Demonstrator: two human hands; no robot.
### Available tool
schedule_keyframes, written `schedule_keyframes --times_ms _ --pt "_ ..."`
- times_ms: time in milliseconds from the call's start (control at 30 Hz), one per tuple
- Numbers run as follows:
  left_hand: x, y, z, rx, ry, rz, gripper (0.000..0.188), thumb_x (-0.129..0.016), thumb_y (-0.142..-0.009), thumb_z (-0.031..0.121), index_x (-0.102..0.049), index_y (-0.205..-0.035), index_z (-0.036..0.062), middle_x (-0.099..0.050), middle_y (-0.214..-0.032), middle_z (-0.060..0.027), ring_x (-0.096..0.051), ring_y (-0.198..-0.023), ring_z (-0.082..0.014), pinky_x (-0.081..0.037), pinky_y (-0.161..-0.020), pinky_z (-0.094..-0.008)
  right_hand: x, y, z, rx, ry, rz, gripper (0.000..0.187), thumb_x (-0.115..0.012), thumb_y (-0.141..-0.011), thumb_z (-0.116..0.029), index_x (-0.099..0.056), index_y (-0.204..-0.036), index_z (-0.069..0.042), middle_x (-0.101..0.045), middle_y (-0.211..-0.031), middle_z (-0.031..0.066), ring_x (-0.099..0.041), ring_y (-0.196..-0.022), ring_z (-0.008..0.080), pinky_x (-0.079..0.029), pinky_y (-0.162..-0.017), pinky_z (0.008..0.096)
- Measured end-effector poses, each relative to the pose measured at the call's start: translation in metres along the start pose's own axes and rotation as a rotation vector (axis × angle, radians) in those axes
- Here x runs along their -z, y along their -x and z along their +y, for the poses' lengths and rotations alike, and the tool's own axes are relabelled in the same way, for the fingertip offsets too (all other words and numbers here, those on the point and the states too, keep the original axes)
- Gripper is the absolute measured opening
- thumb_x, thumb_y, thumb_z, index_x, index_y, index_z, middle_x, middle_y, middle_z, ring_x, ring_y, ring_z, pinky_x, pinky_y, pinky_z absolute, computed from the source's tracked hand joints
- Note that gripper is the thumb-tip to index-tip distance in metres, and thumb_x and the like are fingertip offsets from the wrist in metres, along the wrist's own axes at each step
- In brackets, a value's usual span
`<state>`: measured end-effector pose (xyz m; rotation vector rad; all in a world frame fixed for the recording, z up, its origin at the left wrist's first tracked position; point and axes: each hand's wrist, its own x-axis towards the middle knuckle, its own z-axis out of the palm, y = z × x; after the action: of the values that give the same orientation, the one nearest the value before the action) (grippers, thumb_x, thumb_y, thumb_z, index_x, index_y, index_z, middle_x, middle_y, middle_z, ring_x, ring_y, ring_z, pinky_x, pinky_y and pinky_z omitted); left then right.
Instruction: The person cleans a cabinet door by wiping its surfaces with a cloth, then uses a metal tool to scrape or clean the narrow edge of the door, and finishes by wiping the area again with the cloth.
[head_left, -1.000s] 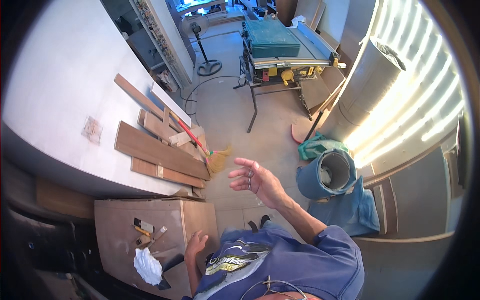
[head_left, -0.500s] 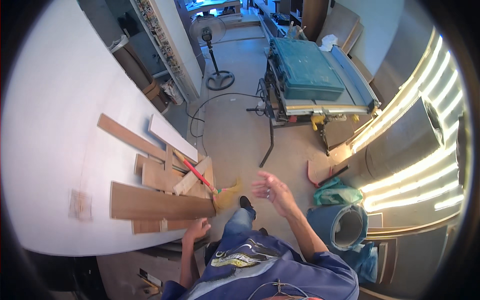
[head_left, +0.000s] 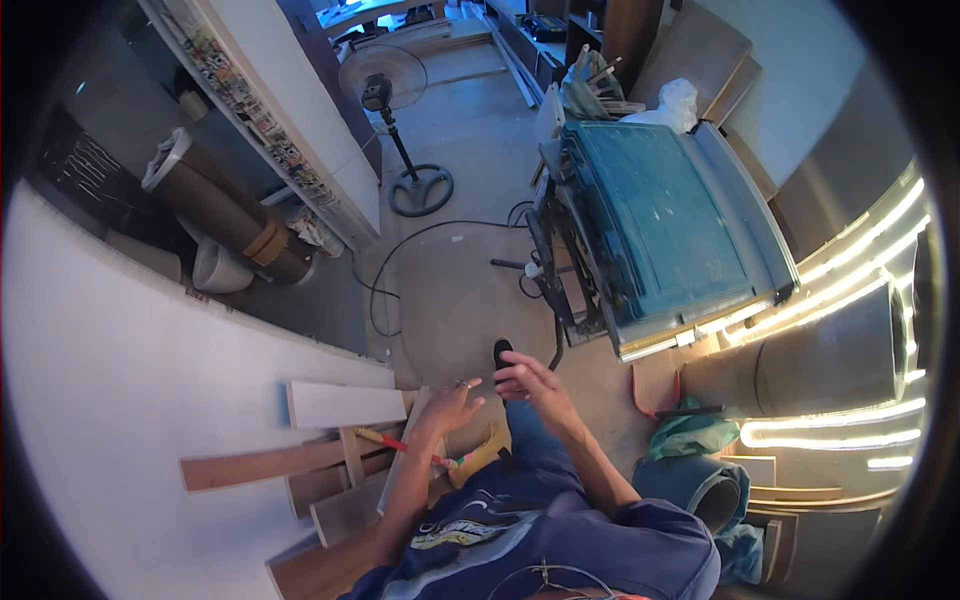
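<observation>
My left hand [head_left: 449, 409] is in front of my body with its fingers loosely stretched out and nothing in them. Close by on its right, my right hand [head_left: 536, 386] hangs in the air above my leg and dark shoe [head_left: 503, 352], fingers apart and bent a little, also holding nothing. The hands are near each other but not touching. Beside my left forearm lean several wooden boards [head_left: 240, 464] and a white-faced board [head_left: 345, 404]. Among them is a broom with a red and wooden handle [head_left: 393, 443] and yellow bristles [head_left: 480, 458], partly hidden by my arm.
On the right stands a table saw [head_left: 660, 345] bearing a large teal case [head_left: 660, 220]. A pedestal fan [head_left: 377, 92] is ahead, with a black cable [head_left: 372, 285] looping over the floor. A blue bin [head_left: 672, 482] and green bag [head_left: 692, 435] stand near lit strips [head_left: 830, 430].
I have moved forward, so the table saw and fan look closer. My left hand has risen from beside the boards toward my right hand. Both hands remain empty.
</observation>
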<state>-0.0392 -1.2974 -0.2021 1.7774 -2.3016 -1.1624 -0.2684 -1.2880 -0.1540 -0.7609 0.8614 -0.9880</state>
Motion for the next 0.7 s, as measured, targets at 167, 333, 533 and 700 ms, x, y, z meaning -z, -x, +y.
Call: schedule_keyframes --times_ms 167,333,533,700 --pt "0.061 -0.12 -0.046 0.022 -0.019 -0.154 0.057 -0.059 -0.098 0.04 -0.052 -0.142 0.004 -0.059 -0.135 -0.0273 -0.056 -0.127 -0.0406 -0.045 -0.106 -0.0471 -0.013 -0.193 -0.035 -0.063 0.087 -0.225 0.044 -0.055 -0.106 -0.03 -0.051 -0.144 -0.007 -0.067 -0.116 0.0093 -0.064 -0.104 0.0159 -0.052 -0.094 0.0317" --pt "0.159 -0.211 -0.109 0.136 0.041 -0.093 0.058 -0.061 -0.097 0.039 -0.052 -0.144 0.0066 -0.056 -0.14 -0.0245 -0.051 -0.132 -0.0394 -0.04 -0.111 -0.0452 -0.044 -0.375 -0.137 0.123 0.297 -0.387 0.044 -0.058 -0.105 -0.03 -0.053 -0.143 -0.008 -0.066 -0.111 0.0062 -0.062 -0.1 0.0128 -0.049 -0.092 0.0299" --pt "0.282 -0.318 -0.146 0.172 0.133 0.13 0.052 -0.063 -0.097 0.033 -0.056 -0.139 0.003 -0.06 -0.135 -0.025 -0.056 -0.127 -0.0391 -0.045 -0.106 -0.0441 -0.054 -0.537 -0.247 0.273 0.379 -0.328 0.044 -0.06 -0.102 -0.031 -0.055 -0.141 -0.009 -0.066 -0.106 0.0051 -0.063 -0.096 0.014 -0.05 -0.089 0.0307" --pt "0.353 -0.44 -0.183 0.077 0.117 0.025 0.053 -0.064 -0.096 0.032 -0.055 -0.139 0.0022 -0.06 -0.135 -0.0244 -0.057 -0.126 -0.0385 -0.046 -0.105 -0.0429 0.021 -0.67 -0.213 0.109 0.488 -0.111 0.044 -0.058 -0.103 -0.03 -0.054 -0.14 -0.006 -0.067 -0.105 0.0056 -0.063 -0.097 0.0135 -0.05 -0.09 0.0317"
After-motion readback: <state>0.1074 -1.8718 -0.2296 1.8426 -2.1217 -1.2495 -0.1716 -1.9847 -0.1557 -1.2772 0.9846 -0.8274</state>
